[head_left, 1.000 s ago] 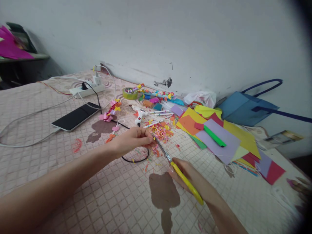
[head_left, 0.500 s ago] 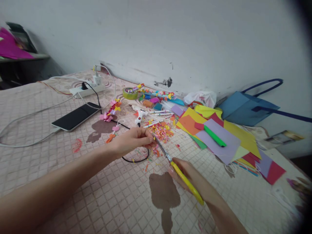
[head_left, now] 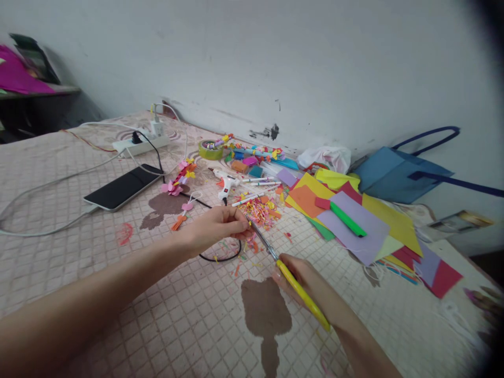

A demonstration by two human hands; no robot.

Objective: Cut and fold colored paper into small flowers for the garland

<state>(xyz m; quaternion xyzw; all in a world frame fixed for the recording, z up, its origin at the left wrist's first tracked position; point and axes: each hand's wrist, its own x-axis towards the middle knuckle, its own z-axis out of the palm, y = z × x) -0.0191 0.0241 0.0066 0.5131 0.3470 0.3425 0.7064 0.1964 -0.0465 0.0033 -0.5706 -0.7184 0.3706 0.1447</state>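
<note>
Scissors (head_left: 289,278) stay put between left hand (head_left: 214,226) and right hand (head_left: 311,286), unchanged.

Readable text: none anywhere in view.
Printed sheet (head_left: 459,221) at the right edge: print too blurred to read.
Marker pens (head_left: 255,181): barrel markings too small to make out.
Phone (head_left: 123,187): screen dark.
Scissors (head_left: 292,283): no legible mark on the yellow handles.
Tape roll (head_left: 210,150): no legible label.

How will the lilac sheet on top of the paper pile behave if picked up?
The lilac sheet looks thin and lies flat, so it is probably floppy and very light. It rests on other loose sheets, so a push would likely slide it. The green stick lying on it would probably slip off.
</note>
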